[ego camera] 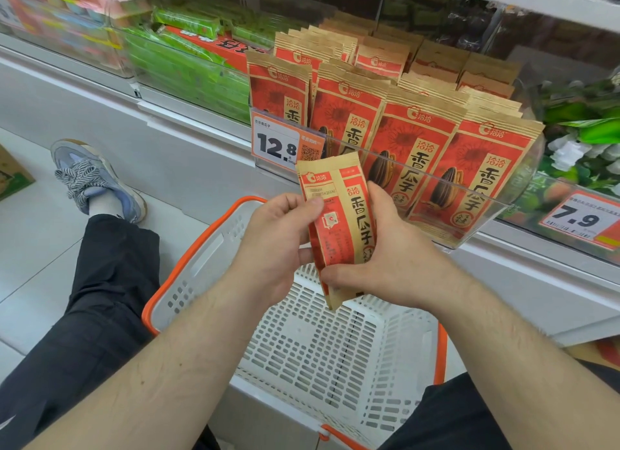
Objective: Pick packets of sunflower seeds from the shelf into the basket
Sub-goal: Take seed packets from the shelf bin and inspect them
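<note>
- Far left: a blue trainer rests on pale floor tiles, the person's dark trouser leg stretched toward the near edge.
- Left of centre: green packs fill a clear bin on the white shelf, beside a price tag reading 12.8.
- Centre: the left hand pinches one sunflower seed packet with thumb on its face, while the right hand curls round its other edge; both grip it, upright, above the white basket with orange rim, which appears to hold no packets yet.
- Risk, as judged: the packet hangs over the basket's far wall, so a release here could tip it against the shelf front or onto the floor; a two-handed grip may also crease it.
- Right: stocked seed packets stand in rows behind a clear shelf guard.
- Far right: a second price tag shows 7.9 below green-and-white goods.
</note>
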### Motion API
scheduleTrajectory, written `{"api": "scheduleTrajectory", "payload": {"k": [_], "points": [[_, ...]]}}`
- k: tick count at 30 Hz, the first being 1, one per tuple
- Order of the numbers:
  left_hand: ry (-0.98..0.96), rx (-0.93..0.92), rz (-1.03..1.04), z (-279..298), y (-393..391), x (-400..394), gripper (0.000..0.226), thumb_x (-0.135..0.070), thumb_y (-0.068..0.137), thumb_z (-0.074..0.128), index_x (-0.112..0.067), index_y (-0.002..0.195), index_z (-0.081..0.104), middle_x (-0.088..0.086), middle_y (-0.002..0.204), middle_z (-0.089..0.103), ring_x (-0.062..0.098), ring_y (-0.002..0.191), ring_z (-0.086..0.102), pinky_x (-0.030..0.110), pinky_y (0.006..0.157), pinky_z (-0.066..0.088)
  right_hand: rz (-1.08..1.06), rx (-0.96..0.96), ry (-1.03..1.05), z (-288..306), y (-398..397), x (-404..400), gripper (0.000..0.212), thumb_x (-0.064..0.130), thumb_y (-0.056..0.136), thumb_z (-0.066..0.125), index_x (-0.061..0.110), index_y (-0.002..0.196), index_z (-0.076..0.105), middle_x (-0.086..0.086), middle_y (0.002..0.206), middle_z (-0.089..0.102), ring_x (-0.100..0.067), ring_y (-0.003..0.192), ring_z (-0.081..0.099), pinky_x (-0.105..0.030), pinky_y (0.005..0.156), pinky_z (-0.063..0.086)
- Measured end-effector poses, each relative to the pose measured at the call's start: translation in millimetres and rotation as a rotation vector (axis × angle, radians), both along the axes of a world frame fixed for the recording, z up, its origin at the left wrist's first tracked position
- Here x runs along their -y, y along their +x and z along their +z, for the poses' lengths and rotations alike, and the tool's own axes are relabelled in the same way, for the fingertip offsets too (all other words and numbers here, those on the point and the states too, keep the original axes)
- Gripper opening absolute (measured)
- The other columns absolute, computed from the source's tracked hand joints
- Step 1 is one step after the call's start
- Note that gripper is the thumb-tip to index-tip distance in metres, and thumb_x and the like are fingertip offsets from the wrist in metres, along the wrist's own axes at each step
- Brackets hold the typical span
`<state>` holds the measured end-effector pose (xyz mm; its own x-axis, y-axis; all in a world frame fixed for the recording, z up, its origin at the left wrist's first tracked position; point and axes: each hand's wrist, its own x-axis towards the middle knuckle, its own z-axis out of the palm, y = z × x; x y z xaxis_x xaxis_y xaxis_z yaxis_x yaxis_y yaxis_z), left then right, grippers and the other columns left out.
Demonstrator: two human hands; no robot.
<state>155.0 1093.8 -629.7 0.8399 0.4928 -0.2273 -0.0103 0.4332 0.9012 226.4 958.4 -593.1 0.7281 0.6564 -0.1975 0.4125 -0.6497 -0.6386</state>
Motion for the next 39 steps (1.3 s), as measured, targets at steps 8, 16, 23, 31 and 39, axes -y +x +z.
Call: {"api": "scheduleTrajectory", "payload": {"k": [8,16,23,31,39], "points": [[0.063,0.035,-0.117,2,-4,0,0.023,-0.013,0.098,0.054,-0.014,0.075,0.049,0.005,0.072,0.070,0.016,0.060,0.065,0.029,0.051,0.051,-0.294,-0.295,0.468,-5,15,0,0.013,0.026,0.091,0.069,0.014,0.091,0.071,0.000,0.085,0.077,-0.012,0.078,0.073,-0.036,0.078,0.059],[0.066,0.031,-0.118,4,-5,-1,0.023,-0.013,0.099,0.052,-0.014,0.076,0.048,0.002,0.068,0.069,0.014,0.056,0.063,0.028,0.050,0.050,-0.311,-0.323,0.520,-6,20,0,0.037,0.031,0.098,0.060,-0.005,0.093,0.070,-0.016,0.089,0.076,-0.028,0.079,0.070,-0.054,0.087,0.056],[0.011,0.010,-0.052,3,-3,-4,0.017,-0.016,0.099,0.054,-0.012,0.082,0.055,0.005,0.073,0.070,0.018,0.063,0.065,0.035,0.062,0.052,-0.111,-0.410,0.284,0,23,8,0.046,0.041,0.095,0.059,-0.003,0.096,0.073,-0.016,0.087,0.076,-0.031,0.080,0.067,-0.052,0.082,0.051],[-0.011,-0.021,-0.044,0,0,-6,0.016,-0.020,0.099,0.055,-0.012,0.086,0.057,0.008,0.079,0.072,0.022,0.069,0.066,0.040,0.070,0.054,-0.050,-0.407,0.242,3,24,10,0.041,0.038,0.095,0.058,0.001,0.098,0.074,-0.013,0.085,0.077,-0.029,0.073,0.067,-0.039,0.068,0.050],[-0.051,-0.066,-0.006,-1,3,-7,0.017,-0.021,0.100,0.055,-0.013,0.085,0.057,0.015,0.091,0.073,0.033,0.086,0.066,0.062,0.095,0.048,0.027,-0.417,0.209,3,24,13,0.037,0.034,0.088,0.064,0.003,0.108,0.072,-0.016,0.094,0.076,-0.040,0.088,0.069,-0.049,0.076,0.054]]}}
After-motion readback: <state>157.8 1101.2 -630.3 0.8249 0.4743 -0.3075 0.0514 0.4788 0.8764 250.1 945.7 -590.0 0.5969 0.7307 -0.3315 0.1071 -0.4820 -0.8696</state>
